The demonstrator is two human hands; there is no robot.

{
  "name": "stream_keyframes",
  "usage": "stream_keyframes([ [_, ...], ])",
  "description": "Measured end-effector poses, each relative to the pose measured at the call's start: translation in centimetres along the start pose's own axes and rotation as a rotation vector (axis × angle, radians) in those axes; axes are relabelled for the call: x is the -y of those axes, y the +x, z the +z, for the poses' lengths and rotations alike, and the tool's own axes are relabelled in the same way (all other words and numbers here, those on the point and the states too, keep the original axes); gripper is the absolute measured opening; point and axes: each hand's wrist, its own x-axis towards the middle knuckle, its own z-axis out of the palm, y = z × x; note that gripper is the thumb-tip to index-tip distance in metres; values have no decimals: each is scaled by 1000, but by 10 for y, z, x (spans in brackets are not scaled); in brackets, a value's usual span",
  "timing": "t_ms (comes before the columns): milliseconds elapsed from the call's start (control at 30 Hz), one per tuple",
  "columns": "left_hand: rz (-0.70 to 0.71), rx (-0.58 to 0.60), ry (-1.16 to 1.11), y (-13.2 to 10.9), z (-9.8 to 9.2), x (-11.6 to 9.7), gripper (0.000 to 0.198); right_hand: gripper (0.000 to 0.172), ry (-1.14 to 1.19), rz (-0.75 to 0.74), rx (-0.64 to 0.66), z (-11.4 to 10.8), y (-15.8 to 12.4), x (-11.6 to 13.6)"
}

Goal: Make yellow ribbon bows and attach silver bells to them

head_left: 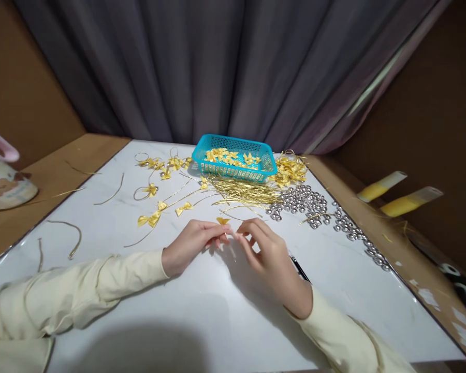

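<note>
My left hand (192, 243) and my right hand (266, 254) meet at the middle of the white table (178, 311), fingertips pinched together. A small yellow ribbon bow (222, 220) sticks up just above the fingertips of both hands. Whether a gold wire runs between the fingers is too fine to tell. Both wrists rest on the table, in pale yellow sleeves.
A teal basket (233, 167) with yellow bows stands at the back. Gold wires (244, 192), loose yellow bows (151, 217) and silver bells (306, 202) lie behind my hands. A black pen (300, 268) lies by my right wrist. A mug (2, 178) stands far left.
</note>
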Motion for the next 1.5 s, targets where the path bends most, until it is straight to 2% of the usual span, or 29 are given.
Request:
stream_keyframes([
  [67, 15, 10, -2, -2, 0, 1, 34, 9, 19, 3, 69, 0, -2, 3],
  [167, 20, 43, 3, -5, 2, 2, 36, 10, 10, 28, 90, 3, -3, 4],
  [267, 27, 76, 9, -7, 5, 4, 36, 11, 10, 49, 76, 4, -3, 3],
  [433, -12, 66, 56, -8, 7, 1, 33, 16, 75, 3, 44, 3, -1, -2],
  [567, 9, 162, 121, -11, 2, -14, 25, 17, 43, -26, -47, 0, 1, -9],
  [700, 123, 88, 64, -12, -11, -32, 23, 18, 27, -39, -112, -6, 3, -11],
  [767, 110, 71, -45, -11, -16, -38, 27, 19, 23, -52, -141, -8, 3, -10],
  [833, 80, 49, -59, -10, -20, -42, 31, 20, 17, -66, -162, -9, 3, -9],
  [900, 136, -22, 121, -10, -21, -44, 30, 20, 14, -79, -167, -8, 3, -8],
  [1000, 451, -142, 619, -13, -18, -42, 25, 21, 17, -106, -152, -6, 1, -8],
  [1067, 648, -137, 899, -16, -14, -39, 30, 21, 21, -131, -130, -5, -1, -7],
  [1133, 733, -91, 1066, -18, -10, -36, 31, 21, 17, -159, -103, -3, -3, -6],
  [1233, 756, -46, 1174, -19, -7, -32, 27, 22, -17, -210, -68, -2, -5, -3],
  [1500, 821, 68, 1221, -18, -8, -29, 30, 26, -142, -252, -48, -2, -5, 0],
])
